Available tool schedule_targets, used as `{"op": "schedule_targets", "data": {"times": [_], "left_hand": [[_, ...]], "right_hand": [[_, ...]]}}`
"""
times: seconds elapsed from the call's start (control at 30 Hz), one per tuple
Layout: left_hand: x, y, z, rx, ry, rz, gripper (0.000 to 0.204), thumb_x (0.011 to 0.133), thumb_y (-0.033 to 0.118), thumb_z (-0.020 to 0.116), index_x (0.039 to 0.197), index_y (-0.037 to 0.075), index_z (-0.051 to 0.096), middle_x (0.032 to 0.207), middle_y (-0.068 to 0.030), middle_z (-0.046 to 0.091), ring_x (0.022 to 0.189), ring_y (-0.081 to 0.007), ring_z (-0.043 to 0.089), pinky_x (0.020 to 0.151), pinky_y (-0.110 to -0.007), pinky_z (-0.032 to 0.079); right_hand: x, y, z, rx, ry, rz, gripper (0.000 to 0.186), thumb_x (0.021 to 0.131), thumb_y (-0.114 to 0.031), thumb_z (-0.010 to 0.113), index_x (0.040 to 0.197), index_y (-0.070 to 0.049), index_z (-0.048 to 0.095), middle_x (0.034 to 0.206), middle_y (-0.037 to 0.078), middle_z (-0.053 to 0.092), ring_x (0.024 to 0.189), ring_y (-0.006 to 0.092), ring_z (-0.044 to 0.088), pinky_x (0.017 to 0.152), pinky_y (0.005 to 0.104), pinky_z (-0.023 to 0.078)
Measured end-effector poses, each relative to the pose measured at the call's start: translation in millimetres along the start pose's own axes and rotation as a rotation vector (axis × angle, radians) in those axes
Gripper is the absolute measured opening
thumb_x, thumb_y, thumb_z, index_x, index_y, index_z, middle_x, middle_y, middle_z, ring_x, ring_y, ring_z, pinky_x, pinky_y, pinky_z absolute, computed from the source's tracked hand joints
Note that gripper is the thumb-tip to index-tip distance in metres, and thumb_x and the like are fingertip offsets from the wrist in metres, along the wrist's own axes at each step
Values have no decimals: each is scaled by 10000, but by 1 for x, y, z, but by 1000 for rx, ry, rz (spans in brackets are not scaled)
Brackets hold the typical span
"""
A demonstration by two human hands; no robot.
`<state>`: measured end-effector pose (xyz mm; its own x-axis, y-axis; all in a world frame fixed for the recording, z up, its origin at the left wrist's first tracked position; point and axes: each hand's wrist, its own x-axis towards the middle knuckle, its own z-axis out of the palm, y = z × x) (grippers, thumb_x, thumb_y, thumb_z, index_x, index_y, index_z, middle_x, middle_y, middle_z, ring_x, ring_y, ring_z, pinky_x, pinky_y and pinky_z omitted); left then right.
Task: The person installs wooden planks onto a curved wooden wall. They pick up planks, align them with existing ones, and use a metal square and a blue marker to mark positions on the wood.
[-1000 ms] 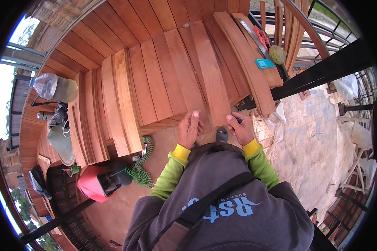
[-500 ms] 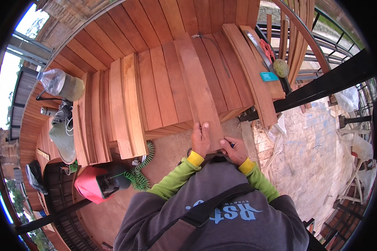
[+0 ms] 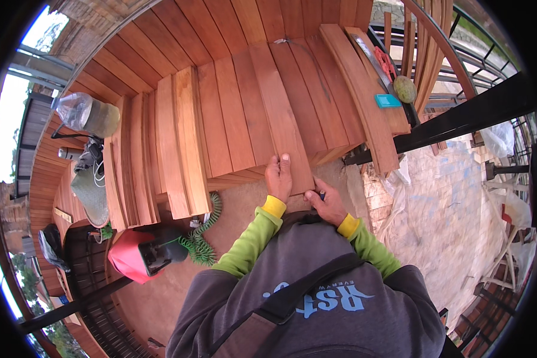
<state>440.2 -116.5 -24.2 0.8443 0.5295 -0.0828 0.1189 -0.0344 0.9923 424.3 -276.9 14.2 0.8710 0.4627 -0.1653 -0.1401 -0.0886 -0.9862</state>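
A long reddish-brown wooden plank lies over the slatted wooden bench, its near end jutting past the front edge toward my body. My left hand grips the plank's left edge close to that end, thumb on top and the other fingers partly hidden. At the near right corner, my right hand is closed with its thumb against the plank's end. A small dark-blue thing shows between its thumb and fingers, too small to name.
Stacked planks rest on the bench at left, near a clear jug. To the right, another plank carries a hand saw and a teal box. A green coiled hose and black metal beam flank me.
My view has shifted slightly. Both hands stay at the plank's near end and appear a little higher in the picture; the left fingers now show more along the plank's edge.
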Motion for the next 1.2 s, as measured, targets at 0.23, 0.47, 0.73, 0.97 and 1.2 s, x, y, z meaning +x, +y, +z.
{"op": "schedule_targets", "data": {"times": [0.23,0.47,0.73,0.97,1.2], "left_hand": [[14,11,-27,181,-108,-119,327,960,309,527,1003,-10,586,720,2,540,621,-63,470,538,-217,395],[-33,31,-73,306,-354,53,451,874,240,665,1230,5,519,837,-45,574,687,-75,519,587,-220,451],[-52,13,-60,376,-312,183,533,751,92,752,1222,10,515,906,-120,567,723,-188,565,627,-295,504],[-50,4,-58,383,-325,221,496,799,91,707,1243,13,501,962,-138,591,734,-213,591,636,-310,507],[-51,23,-51,680,-259,375,710,781,346,725,1317,0,414,1184,-236,501,1045,-367,528,865,-423,457]], "right_hand": [[12,-2,-12,-424,6,-146,451,853,-141,638,1234,59,506,967,241,644,771,299,646,707,334,500],[9,16,-16,-535,83,-260,430,808,-191,685,1156,30,560,1011,209,632,869,357,630,724,384,509],[11,19,-4,-726,122,-357,385,794,-228,697,1083,-7,572,904,155,623,785,332,621,656,392,506],[14,26,-11,-631,73,-356,334,831,-198,662,1087,-5,567,892,163,622,764,332,623,655,371,508],[10,-15,-53,-263,448,-300,219,925,-145,573,1081,1,622,799,89,638,699,153,602,628,267,472]]}}
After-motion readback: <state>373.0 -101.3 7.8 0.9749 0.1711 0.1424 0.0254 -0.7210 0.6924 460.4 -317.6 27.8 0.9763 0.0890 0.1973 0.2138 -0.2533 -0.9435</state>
